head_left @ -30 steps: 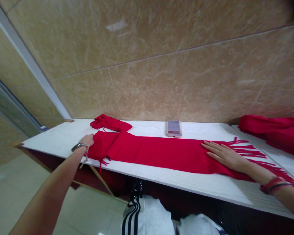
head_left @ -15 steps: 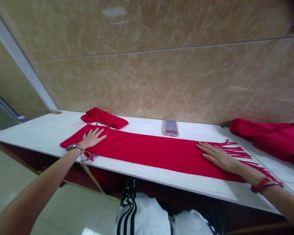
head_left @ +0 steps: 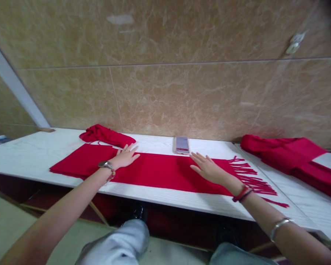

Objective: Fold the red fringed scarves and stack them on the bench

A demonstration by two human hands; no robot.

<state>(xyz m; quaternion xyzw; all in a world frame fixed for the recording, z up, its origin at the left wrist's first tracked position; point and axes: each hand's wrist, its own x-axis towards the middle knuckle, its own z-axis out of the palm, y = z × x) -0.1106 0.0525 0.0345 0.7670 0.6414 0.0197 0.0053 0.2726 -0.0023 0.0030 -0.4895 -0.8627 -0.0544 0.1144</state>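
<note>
A long red fringed scarf (head_left: 160, 171) lies stretched along a white shelf-like table (head_left: 24, 152). My left hand (head_left: 124, 157) rests flat on the scarf left of its middle, fingers spread, a watch on the wrist. On the scarf's right part lies my right hand (head_left: 206, 168), palm down and fingers apart, just left of the fringe (head_left: 251, 176). Neither hand grips anything.
A bunched red scarf (head_left: 107, 135) sits at the back left of the table. A phone (head_left: 181, 145) lies by the marble wall. More red scarves (head_left: 289, 154) are piled at the right. My knees show below the table's front edge.
My left hand let go of the scarf's left end, flattened and slid right. My right hand slid left from the fringe toward the middle. The scarf's left end now lies flat.
</note>
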